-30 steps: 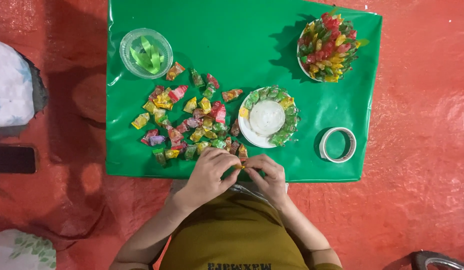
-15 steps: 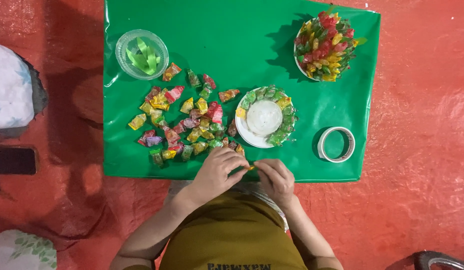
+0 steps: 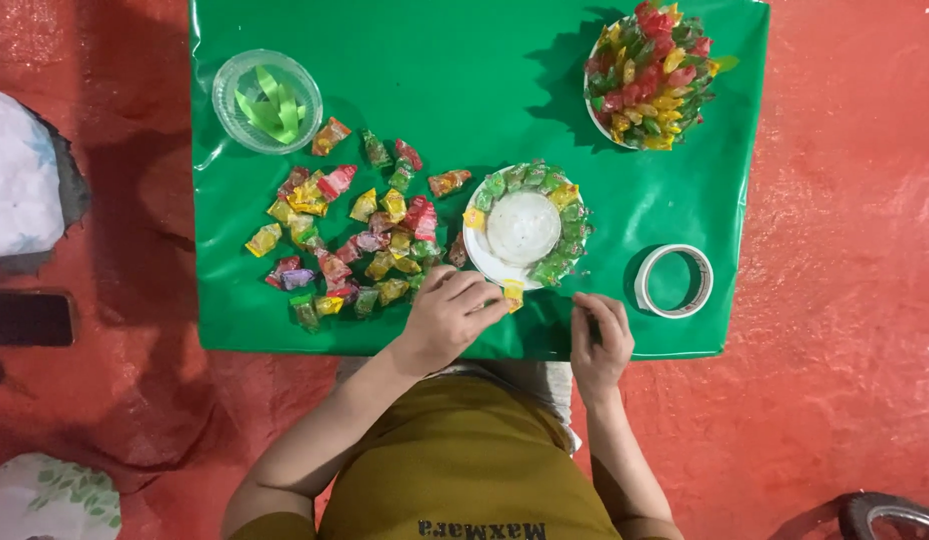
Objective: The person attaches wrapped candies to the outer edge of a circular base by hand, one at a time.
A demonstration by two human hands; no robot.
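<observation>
1. Left hand (image 3: 450, 312) pinches a yellow candy (image 3: 513, 293) at the rim of the white plate (image 3: 482, 255).
2. Right hand (image 3: 600, 335) rests curled on the green sheet (image 3: 465, 90), near the tape roll (image 3: 674, 280); grip unclear.
3. Loose candies (image 3: 350, 235) lie left of the plate.

wrapped candies (image 3: 350, 240) lie in a loose heap on the green sheet (image 3: 465, 80), left of the white plate (image 3: 477, 248); their small crinkled wrappers are yellow, red, green and purple. more wrapped candies, mostly green with some yellow, ring the plate's rim around a white lid (image 3: 523, 226). one yellow candy (image 3: 513, 293) sits at the plate's near edge, at the fingertips of the left hand (image 3: 450, 315). a tall pile (image 3: 653, 72) of red, yellow and green wrapped candies stands at the sheet's far right corner. a dark phone (image 3: 27, 318), screen black, lies on the red floor to the left.
</observation>
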